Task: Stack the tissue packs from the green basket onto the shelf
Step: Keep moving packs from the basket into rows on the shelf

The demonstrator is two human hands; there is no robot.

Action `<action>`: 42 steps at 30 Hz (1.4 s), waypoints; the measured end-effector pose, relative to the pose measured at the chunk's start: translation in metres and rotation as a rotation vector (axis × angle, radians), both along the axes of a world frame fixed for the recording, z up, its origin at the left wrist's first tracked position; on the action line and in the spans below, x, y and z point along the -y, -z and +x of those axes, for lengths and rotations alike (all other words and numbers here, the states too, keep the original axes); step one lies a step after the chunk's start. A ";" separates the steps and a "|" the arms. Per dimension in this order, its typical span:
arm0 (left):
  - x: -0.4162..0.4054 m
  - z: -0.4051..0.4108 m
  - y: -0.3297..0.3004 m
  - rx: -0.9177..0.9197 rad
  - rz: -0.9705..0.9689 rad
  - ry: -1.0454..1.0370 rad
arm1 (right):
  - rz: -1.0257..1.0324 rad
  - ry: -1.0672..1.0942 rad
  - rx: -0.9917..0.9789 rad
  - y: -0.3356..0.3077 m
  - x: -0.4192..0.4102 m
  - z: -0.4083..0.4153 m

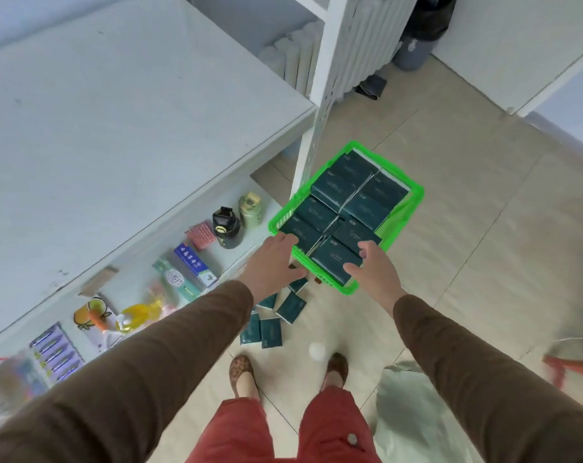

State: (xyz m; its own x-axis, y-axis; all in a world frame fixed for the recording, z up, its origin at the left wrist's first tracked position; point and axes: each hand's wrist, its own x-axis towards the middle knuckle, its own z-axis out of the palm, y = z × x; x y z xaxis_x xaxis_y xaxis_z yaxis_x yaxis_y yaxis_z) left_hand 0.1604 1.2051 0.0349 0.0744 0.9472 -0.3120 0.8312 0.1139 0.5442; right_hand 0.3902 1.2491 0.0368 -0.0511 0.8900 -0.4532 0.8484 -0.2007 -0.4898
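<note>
I see both hands over the near end of the green basket [413, 208] on the floor, left hand [271, 265] and right hand [378, 272] each with a wide, empty grip above the dark tissue packs [346, 202].

Both arms reach forward and down in brown sleeves, nearly straight. The left hand [272, 264] is palm down, fingers spread loosely and open. The right hand [376, 272] is also open, thumb apart from the fingers, palm turned inward toward the left.
</note>
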 end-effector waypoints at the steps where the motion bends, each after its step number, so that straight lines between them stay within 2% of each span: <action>1: -0.011 0.010 0.010 0.006 -0.046 -0.010 | -0.032 0.054 -0.027 0.010 -0.013 0.012; 6: -0.064 0.061 0.059 -0.029 -0.223 -0.072 | -0.152 0.211 -0.050 0.069 -0.079 0.059; 13: -0.109 0.119 0.127 -0.072 -0.408 -0.163 | -0.375 0.208 -0.165 0.150 -0.130 0.087; 17: -0.115 0.134 0.152 -0.083 -0.429 -0.198 | -0.402 0.188 -0.198 0.174 -0.141 0.088; 22: -0.111 0.137 0.159 -0.099 -0.345 -0.316 | -0.370 0.262 -0.249 0.183 -0.140 0.087; 28: -0.106 0.125 0.146 -0.093 -0.351 -0.275 | -0.224 0.297 -0.429 0.147 -0.125 0.083; 30: -0.096 0.122 0.141 0.032 -0.294 -0.340 | -0.152 0.256 -0.441 0.128 -0.121 0.080; 32: -0.075 0.107 0.128 0.255 -0.256 -0.477 | -0.114 0.212 -0.469 0.104 -0.112 0.069; 34: -0.038 0.077 0.105 0.387 -0.201 -0.615 | -0.096 0.161 -0.510 0.076 -0.090 0.045; 36: 0.012 0.036 0.074 0.431 -0.131 -0.684 | -0.079 0.092 -0.550 0.045 -0.056 0.011; 39: 0.104 -0.034 0.022 0.419 -0.061 -0.705 | -0.053 -0.016 -0.662 -0.003 0.012 -0.054; 42: 0.205 -0.104 -0.029 0.383 0.002 -0.825 | -0.139 -0.081 -0.799 -0.044 0.085 -0.130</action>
State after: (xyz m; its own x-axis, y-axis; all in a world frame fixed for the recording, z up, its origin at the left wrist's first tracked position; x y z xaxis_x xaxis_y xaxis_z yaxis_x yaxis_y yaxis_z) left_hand 0.0561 0.9997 0.0640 -0.5288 0.7465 -0.4038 0.2487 0.5912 0.7672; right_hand 0.2601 1.1637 0.0805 -0.4677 0.8078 -0.3587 0.2675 -0.2574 -0.9285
